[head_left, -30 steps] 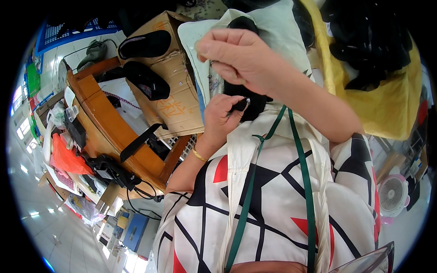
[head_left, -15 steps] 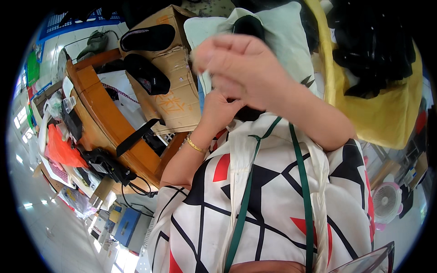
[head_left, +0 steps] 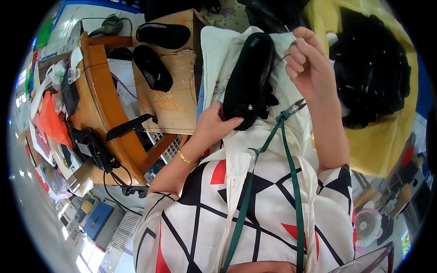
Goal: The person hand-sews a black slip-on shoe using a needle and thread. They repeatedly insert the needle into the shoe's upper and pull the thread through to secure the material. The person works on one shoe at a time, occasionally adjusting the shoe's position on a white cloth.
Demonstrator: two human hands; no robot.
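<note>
A black fabric shoe (head_left: 248, 77) lies over the pale cloth on my lap, its opening facing up and a dark bow-like trim with a small shiny bead along its right side. My left hand (head_left: 215, 123) grips the lower end of that shoe, thumb on top and fingers underneath. Raised to the right of the shoe, apart from it, my right hand (head_left: 309, 63) pinches a thin needle-like sliver (head_left: 287, 29). A fine dark thread seems to run from the fingers toward the shoe. Small scissors (head_left: 297, 107) on a green ribbon (head_left: 297, 200) rest below my right hand.
Two black shoes, one (head_left: 164, 35) above the other (head_left: 153, 68), lie on a cardboard box (head_left: 182, 82) at left. Beside it stands a wooden chair (head_left: 102, 91). A yellow bag (head_left: 373, 154) holding black pieces is at right, with a fan (head_left: 368, 225) below it.
My hands, close together before, have parted. The right hand has moved right and away from the shoe, which now shows in full. The left hand holds the shoe's lower end.
</note>
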